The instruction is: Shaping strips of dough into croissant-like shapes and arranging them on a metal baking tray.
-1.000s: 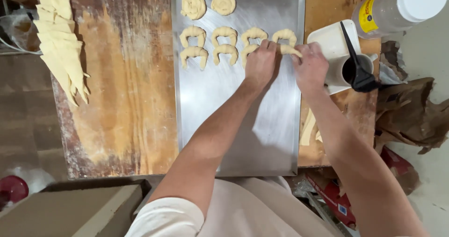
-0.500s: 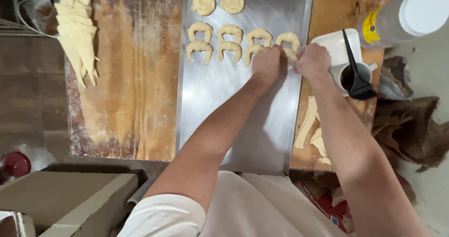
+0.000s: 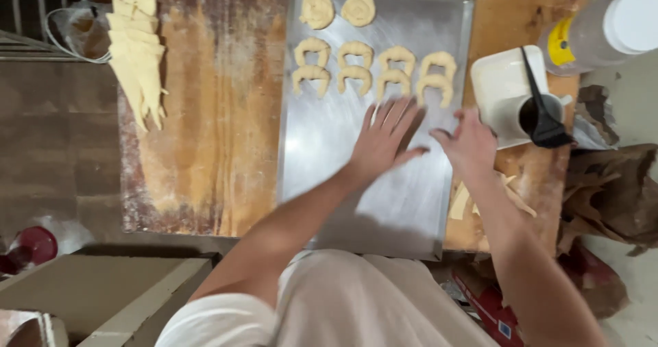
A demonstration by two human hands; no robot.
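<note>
A metal baking tray (image 3: 356, 176) lies on a floured wooden board (image 3: 205, 128). Near its far edge sit two round dough spirals (image 3: 339, 9) and, below them, several crescent-shaped dough pieces (image 3: 373, 69) in two rows. My left hand (image 3: 384, 138) hovers open over the bare tray just in front of the crescents, fingers spread. My right hand (image 3: 469, 141) is open too, at the tray's right edge, holding nothing. The newest crescent (image 3: 437, 83) lies at the right end of the rows, just beyond both hands.
A stack of cut dough triangles (image 3: 137, 45) rests at the board's far left. Right of the tray stand a white tub (image 3: 504, 87), a dark cup with a black brush (image 3: 541, 117) and a large plastic jar (image 3: 603, 32). Dough scraps (image 3: 462, 200) lie nearby. Brown paper (image 3: 613, 196) is crumpled at the right.
Both hands have let go of the rightmost crescent and drawn back toward me, fingers now spread. The camera view has shifted slightly to the right.
</note>
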